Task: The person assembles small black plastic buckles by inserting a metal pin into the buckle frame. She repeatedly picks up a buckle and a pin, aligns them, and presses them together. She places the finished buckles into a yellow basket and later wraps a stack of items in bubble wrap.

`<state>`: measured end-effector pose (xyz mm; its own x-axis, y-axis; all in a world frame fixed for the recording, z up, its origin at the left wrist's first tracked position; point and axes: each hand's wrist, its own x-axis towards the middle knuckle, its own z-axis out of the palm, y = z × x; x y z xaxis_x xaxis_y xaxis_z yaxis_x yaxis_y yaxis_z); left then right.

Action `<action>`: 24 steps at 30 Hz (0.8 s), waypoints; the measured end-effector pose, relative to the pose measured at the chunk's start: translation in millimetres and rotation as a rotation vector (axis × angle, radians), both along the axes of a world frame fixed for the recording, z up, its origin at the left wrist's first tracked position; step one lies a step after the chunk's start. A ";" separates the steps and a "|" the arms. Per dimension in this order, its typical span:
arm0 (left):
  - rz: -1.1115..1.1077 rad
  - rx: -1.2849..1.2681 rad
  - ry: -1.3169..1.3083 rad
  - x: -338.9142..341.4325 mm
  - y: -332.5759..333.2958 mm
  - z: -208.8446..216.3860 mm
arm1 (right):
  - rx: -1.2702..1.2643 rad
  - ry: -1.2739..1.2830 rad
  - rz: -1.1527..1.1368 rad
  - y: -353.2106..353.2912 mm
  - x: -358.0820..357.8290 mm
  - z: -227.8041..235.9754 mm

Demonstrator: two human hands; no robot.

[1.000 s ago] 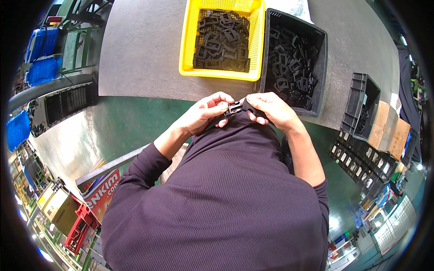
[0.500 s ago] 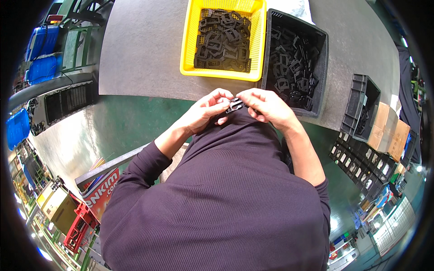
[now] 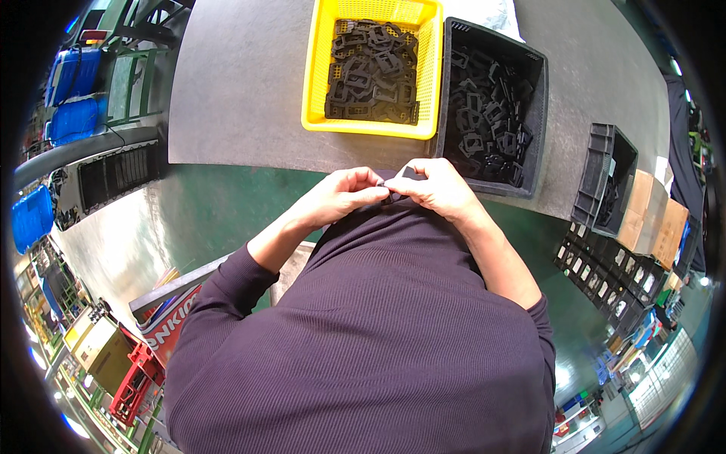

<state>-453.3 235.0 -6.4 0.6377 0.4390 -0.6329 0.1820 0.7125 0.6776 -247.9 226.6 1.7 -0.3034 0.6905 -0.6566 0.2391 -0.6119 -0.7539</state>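
Close to my body, just off the table's near edge, both hands meet with their fingertips pinched. My left hand [image 3: 342, 198] is closed on a small black plastic part [image 3: 389, 198], mostly covered by fingers and thumb. My right hand [image 3: 441, 193] presses thumb and fingers at the same part. A dark flat piece [image 3: 412, 174] shows between the right fingers; whether it belongs to the same part I cannot tell. Beyond my hands, a yellow basket [image 3: 310, 102] holds many black frame-shaped plastic parts [image 3: 374, 72]. Against its right side, a black bin [image 3: 540, 129] holds similar parts.
The grey table [image 3: 234, 91] carries both containers, with clear plastic sheeting [image 3: 491, 13] behind them. A smaller black crate [image 3: 597, 170] stands at the right edge, near a cardboard box [image 3: 641, 208]. A metal rail [image 3: 181, 286] is by my left elbow.
My right hand has turned and closed in on the left fingertips. The light-catching black part, plainly seen before, is now mostly covered, and a dark flat piece shows in the right fingers.
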 end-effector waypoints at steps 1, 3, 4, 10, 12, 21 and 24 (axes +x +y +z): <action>-0.024 -0.021 0.010 -1.6 1.3 5.5 | 0.004 -0.010 0.005 -0.6 -0.2 -0.4; -0.035 0.015 0.039 -10.3 -3.4 -1.6 | 0.009 -0.027 0.018 -2.2 -0.7 -1.9; -0.040 0.032 0.055 -12.7 -6.1 -3.2 | -0.012 -0.016 -0.014 -3.0 -0.3 -1.4; 0.606 -0.022 -0.057 -10.3 -6.0 -13.0 | -0.079 0.125 -0.218 -5.7 35.0 29.0; 0.646 -0.054 -0.158 -11.4 2.8 -13.6 | -0.085 0.210 -0.269 -12.7 56.1 44.5; 0.187 -0.150 -0.117 35.8 -0.3 -10.6 | 0.142 0.329 -0.025 -11.2 34.4 21.6; 0.111 -0.147 -0.172 37.0 -5.0 -21.5 | 0.297 0.122 0.181 -1.5 30.0 22.9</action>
<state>-416.3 230.0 -27.9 0.6948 0.4236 -0.5812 -0.0116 0.8146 0.5799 -217.9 225.2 24.6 -0.5016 0.7738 -0.3868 0.2207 -0.3179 -0.9221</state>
